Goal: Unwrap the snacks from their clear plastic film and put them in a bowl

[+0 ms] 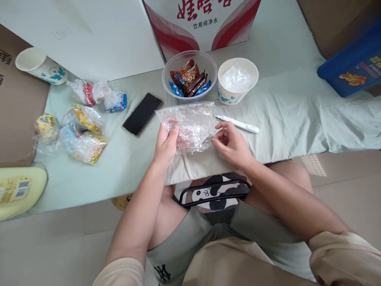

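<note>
Both hands are up at the near edge of the table (125, 174), and between them sits the clear plastic bag (193, 121); it is crumpled, looks empty, and runs broadly left to right, its far edge up toward the bowl; the left hand (166, 143) has its thumb and fingers pinched onto the bag's left side, a firm grip on the film; the right hand (231, 143) is at the bag's lower right corner, fingers curled and fingertips right against the plastic, though whether they pinch it or only touch it I cannot tell; so the bag lies just ahead of both sets of fingers, the left hand the one with the clear hold. Just beyond, the clear plastic bowl (208, 59) holds wrapped snacks in brown and blue; beside it on the right, the paper cup (235, 95) is stuffed with more clear film; a white pen-shaped tool (238, 124) lies close by the right hand; a dark phone (142, 114) rests left of the bag, and further left is a cluster of bagged snacks (85, 135).
</note>
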Available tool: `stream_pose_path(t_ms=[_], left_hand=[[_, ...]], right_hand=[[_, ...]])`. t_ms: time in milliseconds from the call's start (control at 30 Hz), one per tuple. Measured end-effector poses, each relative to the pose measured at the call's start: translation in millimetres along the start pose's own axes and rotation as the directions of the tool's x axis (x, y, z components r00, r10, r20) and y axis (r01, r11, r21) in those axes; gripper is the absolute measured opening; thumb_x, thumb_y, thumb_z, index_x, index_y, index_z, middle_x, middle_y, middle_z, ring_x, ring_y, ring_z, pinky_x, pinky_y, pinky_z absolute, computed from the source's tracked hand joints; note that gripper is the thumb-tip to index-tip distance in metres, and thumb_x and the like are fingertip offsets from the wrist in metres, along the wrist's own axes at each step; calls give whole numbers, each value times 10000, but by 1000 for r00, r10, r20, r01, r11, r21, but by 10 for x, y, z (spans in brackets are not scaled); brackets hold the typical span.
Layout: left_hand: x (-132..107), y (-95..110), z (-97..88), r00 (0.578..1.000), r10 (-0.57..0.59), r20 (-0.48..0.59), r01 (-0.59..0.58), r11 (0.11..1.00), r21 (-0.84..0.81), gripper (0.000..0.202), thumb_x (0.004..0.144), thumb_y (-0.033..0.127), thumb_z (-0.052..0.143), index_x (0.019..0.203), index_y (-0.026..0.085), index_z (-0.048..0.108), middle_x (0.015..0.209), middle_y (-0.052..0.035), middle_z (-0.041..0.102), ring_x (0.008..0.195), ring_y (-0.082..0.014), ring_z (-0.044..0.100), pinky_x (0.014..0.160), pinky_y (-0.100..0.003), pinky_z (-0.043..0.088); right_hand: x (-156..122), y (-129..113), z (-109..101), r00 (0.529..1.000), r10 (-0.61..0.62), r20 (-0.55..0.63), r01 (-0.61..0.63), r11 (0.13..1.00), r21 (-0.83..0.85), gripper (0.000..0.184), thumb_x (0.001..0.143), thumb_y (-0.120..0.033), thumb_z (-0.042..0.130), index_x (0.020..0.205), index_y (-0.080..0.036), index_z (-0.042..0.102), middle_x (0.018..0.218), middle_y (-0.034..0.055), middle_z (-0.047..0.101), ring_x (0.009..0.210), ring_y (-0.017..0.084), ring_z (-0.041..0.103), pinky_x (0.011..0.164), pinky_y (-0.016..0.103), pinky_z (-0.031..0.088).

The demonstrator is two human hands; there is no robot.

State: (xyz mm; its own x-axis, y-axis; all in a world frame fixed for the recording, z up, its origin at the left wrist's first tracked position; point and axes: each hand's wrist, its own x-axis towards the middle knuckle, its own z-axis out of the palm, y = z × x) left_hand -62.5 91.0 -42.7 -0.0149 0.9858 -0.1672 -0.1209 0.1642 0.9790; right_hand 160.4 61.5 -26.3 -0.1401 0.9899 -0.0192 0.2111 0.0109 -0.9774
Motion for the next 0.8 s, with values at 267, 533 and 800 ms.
stream_pose_path(t_ms=[267,533,800], left_hand=[[-12,61,43,999,-14,-44,11,999,-53,432,869,575,710,1106,263,530,950,-53,771,883,-242,786,625,-291,627],[-34,-14,70,992,120,40,-118,992,-46,430,882,599,695,1119,276,540,1029,-54,775,1081,-267,762,868,-402,648],[-97,-80,139,971,134,197,-128,991,-42,434,904,640,638,1119,277,537,1067,-74,781,1137,-289,743,974,-492,613]], right_hand=[[10,41,-24,993,-84,-78,81,996,-49,255,828,-261,612,1070,-231,536,849,0,544,718,131,542,615,281,421],[-28,-64,-30,998,-37,57,45,990,-134,207,888,-352,570,864,-190,696,759,29,661,676,143,563,646,307,436],[57,-49,-2,925,359,124,-376,819,434,364,759,-506,767,864,-200,601,821,19,612,611,89,552,415,204,206]])
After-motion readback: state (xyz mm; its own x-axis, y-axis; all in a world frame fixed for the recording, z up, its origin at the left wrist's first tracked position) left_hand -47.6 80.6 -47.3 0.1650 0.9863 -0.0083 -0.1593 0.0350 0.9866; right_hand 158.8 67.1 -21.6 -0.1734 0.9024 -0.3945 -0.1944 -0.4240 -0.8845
